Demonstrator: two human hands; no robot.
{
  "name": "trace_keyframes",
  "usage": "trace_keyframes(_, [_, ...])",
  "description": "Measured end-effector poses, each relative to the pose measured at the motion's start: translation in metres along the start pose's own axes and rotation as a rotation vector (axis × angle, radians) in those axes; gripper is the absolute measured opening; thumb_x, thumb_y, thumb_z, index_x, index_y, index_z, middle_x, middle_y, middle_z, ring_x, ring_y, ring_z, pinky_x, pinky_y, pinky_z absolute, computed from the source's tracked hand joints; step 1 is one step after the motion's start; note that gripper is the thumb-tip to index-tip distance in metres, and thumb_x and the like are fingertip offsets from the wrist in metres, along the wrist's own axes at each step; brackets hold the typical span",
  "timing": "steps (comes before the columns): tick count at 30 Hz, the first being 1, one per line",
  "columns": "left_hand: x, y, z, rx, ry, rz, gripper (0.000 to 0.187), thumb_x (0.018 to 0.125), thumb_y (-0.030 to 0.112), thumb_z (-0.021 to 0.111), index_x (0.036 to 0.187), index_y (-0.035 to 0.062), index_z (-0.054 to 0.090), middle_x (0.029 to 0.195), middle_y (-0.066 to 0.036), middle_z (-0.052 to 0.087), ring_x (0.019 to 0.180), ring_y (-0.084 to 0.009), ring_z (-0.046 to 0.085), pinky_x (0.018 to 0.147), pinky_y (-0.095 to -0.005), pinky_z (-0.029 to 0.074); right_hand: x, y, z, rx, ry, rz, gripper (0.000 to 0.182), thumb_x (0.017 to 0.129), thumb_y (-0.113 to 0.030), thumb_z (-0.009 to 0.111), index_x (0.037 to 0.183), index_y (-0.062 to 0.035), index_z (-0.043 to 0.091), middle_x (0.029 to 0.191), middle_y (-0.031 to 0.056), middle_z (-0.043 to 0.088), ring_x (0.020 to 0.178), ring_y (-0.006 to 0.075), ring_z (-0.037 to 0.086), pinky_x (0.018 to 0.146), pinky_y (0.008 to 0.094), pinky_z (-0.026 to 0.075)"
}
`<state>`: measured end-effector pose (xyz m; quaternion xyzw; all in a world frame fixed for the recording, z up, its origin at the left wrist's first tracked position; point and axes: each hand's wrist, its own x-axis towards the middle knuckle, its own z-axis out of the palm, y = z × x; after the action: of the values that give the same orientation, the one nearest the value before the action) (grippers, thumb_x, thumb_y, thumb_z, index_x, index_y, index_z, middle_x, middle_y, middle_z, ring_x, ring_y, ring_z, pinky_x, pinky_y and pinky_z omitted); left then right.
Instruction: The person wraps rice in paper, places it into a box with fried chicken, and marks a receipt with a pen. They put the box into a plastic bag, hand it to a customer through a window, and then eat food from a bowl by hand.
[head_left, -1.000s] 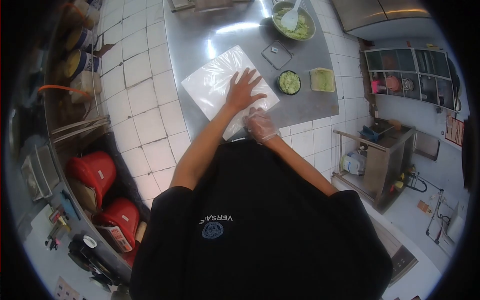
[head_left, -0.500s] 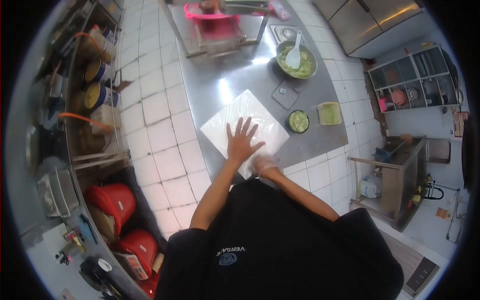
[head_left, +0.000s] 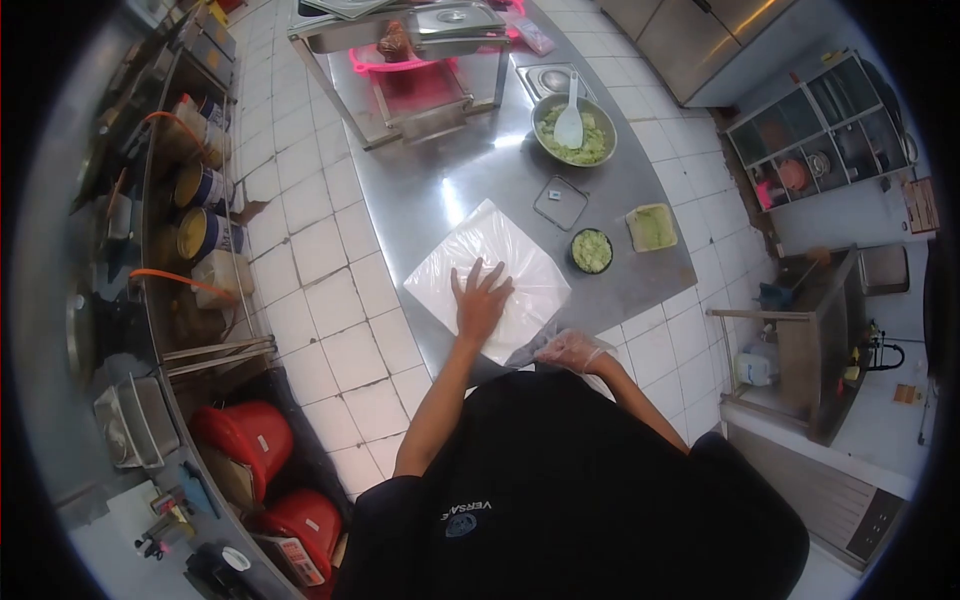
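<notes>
Square plastic sheet (head_left: 535, 285), flat on the near end of the steel table (head_left: 640, 285): my left hand (head_left: 482, 305) bears on it, fingers spread, best kept evenly weighted so the slippery-looking surface cannot skid; whether my gloved right hand (head_left: 575, 352) pinches its near corner I cannot tell. The white surface is glossy and creased; beyond stand a round bowl (head_left: 575, 262) and a square tub (head_left: 655, 247)

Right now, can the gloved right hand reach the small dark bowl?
Probably yes: only bare tabletop shows between the right hand and the dark bowl, though the hand seems to pinch plastic.
</notes>
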<state>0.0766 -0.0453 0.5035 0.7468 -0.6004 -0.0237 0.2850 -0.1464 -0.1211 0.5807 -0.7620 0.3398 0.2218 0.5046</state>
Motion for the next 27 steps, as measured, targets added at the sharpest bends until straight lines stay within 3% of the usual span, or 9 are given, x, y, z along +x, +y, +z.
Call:
trace_keyframes(4, [0.0,-0.006,0.012,-0.085,0.042,-0.068,0.022,0.094,0.023,0.059,0.11,0.0159,0.072,0.117,-0.002,0.069,0.122,-0.0252,0.056,0.112,-0.0647,0.015,-0.011,0.009,0.015,-0.073,0.451,-0.04,0.042,0.088,-0.047,0.064,0.086,-0.0053,0.073,0.069,0.0147,0.067,0.066,0.0237,0.064,0.066,0.0387,0.048])
trace_keyframes(6, [0.005,0.004,-0.004,-0.214,0.032,-0.141,0.024,0.098,0.022,0.054,0.111,0.0109,0.071,0.112,-0.005,0.07,0.115,-0.0261,0.061,0.113,-0.0637,0.016,0.001,0.006,0.018,0.01,0.601,0.086,0.043,0.087,-0.048,0.063,0.085,-0.0068,0.073,0.072,0.013,0.068,0.067,0.0255,0.065,0.066,0.0379,0.049])
trace_keyframes(7, [0.009,0.01,-0.016,-0.227,-0.091,-0.202,0.028,0.1,0.021,0.05,0.118,0.0086,0.067,0.121,-0.008,0.066,0.12,-0.0263,0.057,0.114,-0.0612,0.016,-0.008,0.0,0.014,0.086,0.546,0.142,0.043,0.087,-0.048,0.062,0.084,-0.0071,0.073,0.071,0.0124,0.068,0.066,0.0252,0.064,0.065,0.0376,0.049])
trace_keyframes(10, [0.013,0.023,-0.018,-0.213,0.05,-0.243,0.029,0.099,0.017,0.05,0.124,0.0086,0.063,0.134,-0.01,0.058,0.127,-0.0263,0.051,0.114,-0.06,0.018,-0.026,-0.033,-0.019,0.189,0.455,0.224,0.044,0.086,-0.05,0.061,0.081,-0.0077,0.074,0.069,0.0114,0.068,0.064,0.025,0.064,0.064,0.0373,0.049])
trace_keyframes(16, [-0.011,0.021,0.01,-0.135,0.033,0.041,0.026,0.085,0.006,0.062,0.111,0.0084,0.06,0.117,-0.01,0.056,0.12,-0.0268,0.05,0.111,-0.0561,0.028,-0.057,-0.02,-0.038,-0.088,0.159,0.342,0.051,0.084,-0.054,0.061,0.078,-0.0056,0.073,0.071,0.0106,0.069,0.065,0.0277,0.064,0.07,0.0411,0.049])
trace_keyframes(20, [0.002,0.032,0.002,-0.2,0.117,-0.015,0.025,0.082,0.016,0.071,0.104,0.0069,0.061,0.115,-0.01,0.056,0.118,-0.028,0.05,0.11,-0.0578,0.028,-0.074,-0.004,-0.049,-0.054,0.181,0.501,0.057,0.088,-0.056,0.059,0.076,-0.0026,0.072,0.072,0.0131,0.07,0.065,0.0269,0.067,0.073,0.04,0.052])
trace_keyframes(24, [0.002,0.037,-0.002,-0.059,0.099,-0.041,0.029,0.081,0.024,0.075,0.101,0.0077,0.062,0.111,-0.009,0.057,0.116,-0.0291,0.05,0.109,-0.0594,0.027,-0.078,0.079,-0.043,0.107,0.302,0.488,0.053,0.09,-0.052,0.058,0.078,-0.0024,0.072,0.071,0.0134,0.069,0.064,0.0262,0.067,0.071,0.0419,0.052])
trace_keyframes(25, [0.006,0.032,0.003,-0.066,0.101,-0.028,0.027,0.082,0.024,0.074,0.1,0.0078,0.063,0.112,-0.009,0.057,0.117,-0.0291,0.05,0.109,-0.0599,0.027,-0.072,0.083,-0.034,-0.504,0.596,0.154,0.044,0.089,-0.043,0.062,0.08,-0.0004,0.071,0.073,0.0114,0.068,0.064,0.0223,0.065,0.065,0.0397,0.051])
trace_keyframes(27, [-0.001,0.023,0.01,-0.081,0.072,-0.003,0.023,0.085,0.024,0.072,0.099,0.0081,0.063,0.114,-0.01,0.056,0.118,-0.0291,0.05,0.109,-0.061,0.025,-0.059,0.058,-0.036,-0.114,0.686,0.166,0.038,0.088,-0.038,0.061,0.083,-0.001,0.07,0.08,0.0135,0.069,0.072,0.0258,0.067,0.069,0.0387,0.052])
